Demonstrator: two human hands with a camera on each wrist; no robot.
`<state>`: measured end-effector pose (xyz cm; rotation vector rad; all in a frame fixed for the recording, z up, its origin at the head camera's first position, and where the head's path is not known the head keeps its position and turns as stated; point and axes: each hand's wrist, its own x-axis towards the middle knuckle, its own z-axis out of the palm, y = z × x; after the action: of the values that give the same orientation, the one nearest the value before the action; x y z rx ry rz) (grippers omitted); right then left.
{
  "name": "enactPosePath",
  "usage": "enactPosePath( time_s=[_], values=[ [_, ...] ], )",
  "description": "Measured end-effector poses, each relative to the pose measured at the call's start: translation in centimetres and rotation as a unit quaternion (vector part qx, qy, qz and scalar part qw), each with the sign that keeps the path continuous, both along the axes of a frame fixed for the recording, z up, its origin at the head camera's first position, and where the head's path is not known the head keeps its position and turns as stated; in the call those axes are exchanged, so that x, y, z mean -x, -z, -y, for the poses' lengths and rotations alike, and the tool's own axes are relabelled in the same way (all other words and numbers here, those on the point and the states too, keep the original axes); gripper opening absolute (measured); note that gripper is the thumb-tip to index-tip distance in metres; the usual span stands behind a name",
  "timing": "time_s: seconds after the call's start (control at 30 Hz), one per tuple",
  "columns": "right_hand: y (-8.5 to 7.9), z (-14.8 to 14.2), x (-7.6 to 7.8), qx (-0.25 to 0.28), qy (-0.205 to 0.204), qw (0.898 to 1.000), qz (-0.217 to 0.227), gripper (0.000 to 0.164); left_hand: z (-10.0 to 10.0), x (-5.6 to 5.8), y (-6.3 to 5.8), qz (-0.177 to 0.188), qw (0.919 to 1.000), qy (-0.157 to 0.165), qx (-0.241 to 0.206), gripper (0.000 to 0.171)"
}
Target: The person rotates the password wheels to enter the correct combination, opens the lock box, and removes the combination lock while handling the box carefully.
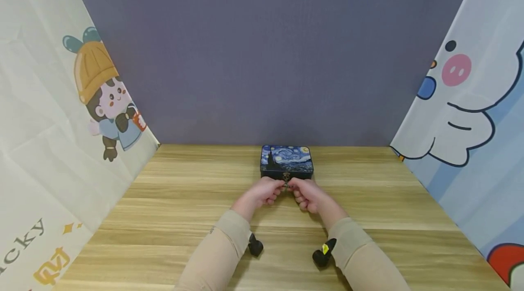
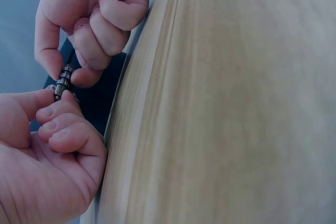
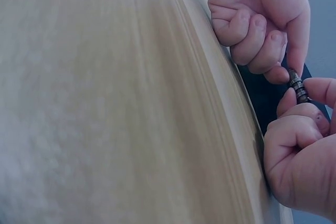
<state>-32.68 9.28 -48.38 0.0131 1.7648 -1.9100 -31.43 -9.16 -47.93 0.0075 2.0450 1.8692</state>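
Grey-purple backdrop (image 1: 270,54), plain w/ a faint weave, at rear. Cream sheet (image 1: 37,113) on L side, creased cloth-like, printed w/ cartoon child in orange cap, cup in hand; blue-&-white sheet (image 1: 483,145) on R side w/ pink-snouted cartoon animal. Table (image 1: 184,245) b/w them: pale wood-look top, grain in long streaks.

Box (image 1: 286,159) at table's far edge, approx. mid, by the backdrop: flat rectangle, rounded corners, lid down, dark front. Lid art = swirly blue night sky, yellow spots, dark spire. Contents hidden.

Beige sleeves (image 1: 219,250) w/ cuffs; small black wrist units (image 1: 255,246) below, yellow mark on R one.

L hand (image 1: 268,189) & R hand (image 1: 308,194) meet in front of box, each pinching lock b/w thumb & index, other fingers curled.

Bronze-tone latch (image 1: 286,176), ornate, centre of box front. Lock (image 2: 63,81) at box front just below latch: tiny dark metal cylinder, stacked ridged rings w/ lighter marks, too small to read.
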Motion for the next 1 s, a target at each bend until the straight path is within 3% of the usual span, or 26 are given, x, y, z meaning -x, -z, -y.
enactPosePath(
  time_s=[1.0],
  values=[
    [-0.19, -0.03, -0.15, -0.015, 0.001, 1.000, -0.005, 0.021, 0.18, 0.49, 0.40, 0.000, 0.9998, 0.018, -0.012, 0.029]
  ],
)
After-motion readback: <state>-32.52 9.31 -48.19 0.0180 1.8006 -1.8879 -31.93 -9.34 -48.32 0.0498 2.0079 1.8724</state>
